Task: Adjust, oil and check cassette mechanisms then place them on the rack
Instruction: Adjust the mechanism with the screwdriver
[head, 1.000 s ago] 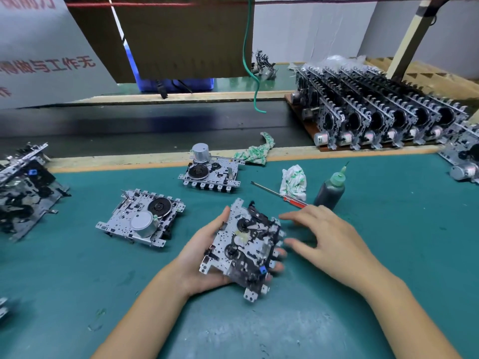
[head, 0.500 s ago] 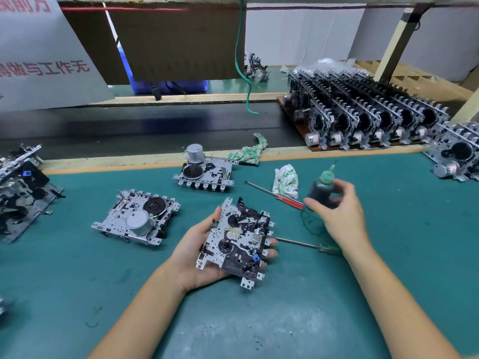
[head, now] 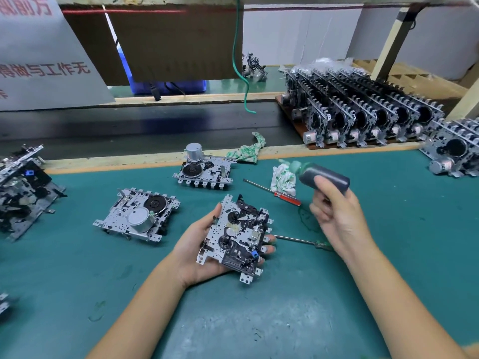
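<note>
My left hand [head: 193, 251] cradles a cassette mechanism [head: 237, 237] from below, its black and silver parts facing up, just above the green mat. My right hand [head: 334, 216] grips a dark oil bottle [head: 324, 177] with a green nozzle, lifted and tipped sideways so the nozzle points left, up and to the right of the held mechanism. The rack [head: 290, 106] at the back right carries several upright mechanisms [head: 363, 117] in rows.
Two more mechanisms [head: 137, 215] [head: 204, 169] lie on the mat to the left and behind. A red-handled screwdriver [head: 273, 189], a green-handled screwdriver [head: 303, 240] and crumpled rags [head: 283, 177] lie near my right hand. Mechanisms are piled at the left edge [head: 20, 190] and the far right [head: 453, 151].
My right hand reached from the mat to the oil bottle, took hold of it, lifted it and tipped it sideways. The left hand kept holding the mechanism.
</note>
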Available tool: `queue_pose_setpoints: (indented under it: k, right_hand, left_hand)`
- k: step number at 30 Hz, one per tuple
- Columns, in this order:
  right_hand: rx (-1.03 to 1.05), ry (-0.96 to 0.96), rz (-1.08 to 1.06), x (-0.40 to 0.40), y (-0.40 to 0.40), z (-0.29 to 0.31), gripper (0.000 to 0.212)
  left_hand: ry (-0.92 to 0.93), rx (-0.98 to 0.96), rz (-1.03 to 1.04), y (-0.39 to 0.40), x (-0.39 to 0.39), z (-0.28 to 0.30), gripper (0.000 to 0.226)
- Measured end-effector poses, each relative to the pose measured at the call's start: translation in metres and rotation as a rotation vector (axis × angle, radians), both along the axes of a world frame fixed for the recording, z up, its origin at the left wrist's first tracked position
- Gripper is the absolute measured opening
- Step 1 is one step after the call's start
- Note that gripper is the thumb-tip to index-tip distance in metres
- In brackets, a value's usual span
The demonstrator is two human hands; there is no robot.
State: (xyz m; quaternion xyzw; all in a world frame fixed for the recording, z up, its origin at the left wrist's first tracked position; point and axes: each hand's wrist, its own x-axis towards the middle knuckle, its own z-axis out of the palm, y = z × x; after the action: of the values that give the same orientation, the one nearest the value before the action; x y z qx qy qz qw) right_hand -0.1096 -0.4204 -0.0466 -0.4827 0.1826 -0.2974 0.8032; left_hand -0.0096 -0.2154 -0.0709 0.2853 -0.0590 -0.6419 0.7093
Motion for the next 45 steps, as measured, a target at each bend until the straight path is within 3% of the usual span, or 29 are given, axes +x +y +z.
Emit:
queue_pose_setpoints:
  k: [2,4,8,11,16,45]
  right_hand:
    - [0.352,-0.081,0.064,-0.001,0.003,0.003,0.023]
    - [0.441,-0.041,0.091,-0.001,0.007,0.003,0.031]
    - [0.289,0.051,0.133,0.002,0.024,0.000,0.041]
    - [0.185,0.089,0.049,0.004,0.035,-0.001,0.055]
    - [0.067,0.085,-0.078,0.002,0.036,-0.002,0.030]
    - [-0.167,0.067,-0.087,0.001,0.043,-0.007,0.031]
  left_hand:
    - [-0.002,0.000,-0.001,0.000,0.000,0.000,0.067]
    - [-0.004,-0.002,0.000,0.000,0.000,0.001,0.067]
    - [-0.007,-0.004,-0.005,0.000,-0.001,0.001,0.065]
    - [-0.008,-0.010,-0.003,0.000,-0.001,0.001,0.063]
    - [-0.015,-0.001,-0.005,0.000,0.001,0.000,0.063]
    - [-0.042,0.012,0.015,0.000,0.001,0.000,0.065]
